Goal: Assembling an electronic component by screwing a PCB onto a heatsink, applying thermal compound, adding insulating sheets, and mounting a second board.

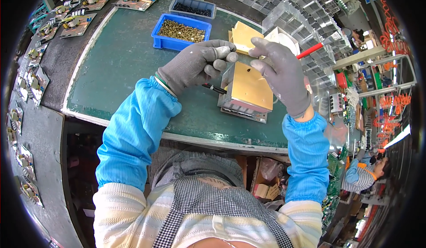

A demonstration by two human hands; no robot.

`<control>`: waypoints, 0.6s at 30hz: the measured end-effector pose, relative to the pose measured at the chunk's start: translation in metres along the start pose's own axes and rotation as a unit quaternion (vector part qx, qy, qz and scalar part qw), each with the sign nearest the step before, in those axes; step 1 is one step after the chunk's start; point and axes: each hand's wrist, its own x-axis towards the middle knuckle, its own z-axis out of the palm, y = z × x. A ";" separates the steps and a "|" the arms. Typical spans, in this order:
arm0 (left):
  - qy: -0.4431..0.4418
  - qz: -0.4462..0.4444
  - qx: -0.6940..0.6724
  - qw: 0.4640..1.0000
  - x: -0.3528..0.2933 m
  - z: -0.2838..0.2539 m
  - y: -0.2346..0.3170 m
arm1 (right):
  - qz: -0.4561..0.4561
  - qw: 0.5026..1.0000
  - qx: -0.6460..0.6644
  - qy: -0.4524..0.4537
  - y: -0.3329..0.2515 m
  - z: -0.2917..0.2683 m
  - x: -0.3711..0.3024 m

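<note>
My left hand [199, 63], in a grey glove with whitened fingertips, is raised over the green table [111, 61]. Its fingers are curled together, and whatever they may pinch is hidden. To the right, my right hand [284, 72] has its fingers apart, with nothing visible between them. Below and between both hands sits a metal block with a tan top plate [250, 86]; a small dark spot shows on that plate. A black rod-like piece [214, 88] reaches the block's left side. Close behind my left hand stands a blue bin [165, 42] of small brass-coloured parts.
A grey bin [194, 7] of black parts stands at the back. More tan plates [248, 37] lie behind the block, near a red rod [310, 50]. Stacked metal heatsinks [288, 21] crowd the right rear. Circuit boards [80, 24] line the left side. Another person [361, 174] is far right.
</note>
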 end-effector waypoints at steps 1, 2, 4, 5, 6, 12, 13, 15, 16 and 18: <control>0.000 0.000 0.000 1.000 0.000 0.001 0.000 | -0.031 0.999 -0.008 0.018 -0.006 0.000 0.006; -0.007 -0.004 0.005 1.000 -0.002 0.002 0.000 | -0.062 0.997 -0.016 0.035 -0.011 0.001 0.010; -0.011 -0.007 0.009 1.000 -0.003 0.001 0.000 | -0.089 0.995 -0.021 0.044 -0.017 0.009 0.019; -0.051 -0.015 0.024 0.998 -0.003 -0.003 0.000 | -0.116 0.991 -0.027 0.052 -0.019 0.012 0.022; -0.090 -0.024 0.039 0.995 -0.004 -0.004 0.000 | -0.118 0.991 -0.025 0.052 -0.019 0.015 0.022; -0.040 -0.033 0.099 0.994 -0.007 0.011 0.002 | -0.032 0.997 0.065 0.034 -0.014 0.019 0.008; -0.043 -0.035 0.099 0.994 -0.005 0.006 0.002 | 0.007 0.997 0.068 0.037 -0.013 0.013 0.004; 0.011 -0.023 0.024 0.999 -0.002 -0.008 0.003 | 0.049 0.996 0.068 0.042 -0.007 -0.002 -0.004; 0.008 -0.026 0.024 0.999 -0.001 -0.007 0.002 | 0.077 0.996 0.037 0.020 0.000 -0.011 -0.010; 0.070 0.038 0.002 0.997 0.002 -0.003 0.001 | 0.109 0.994 0.004 -0.001 0.012 -0.023 -0.022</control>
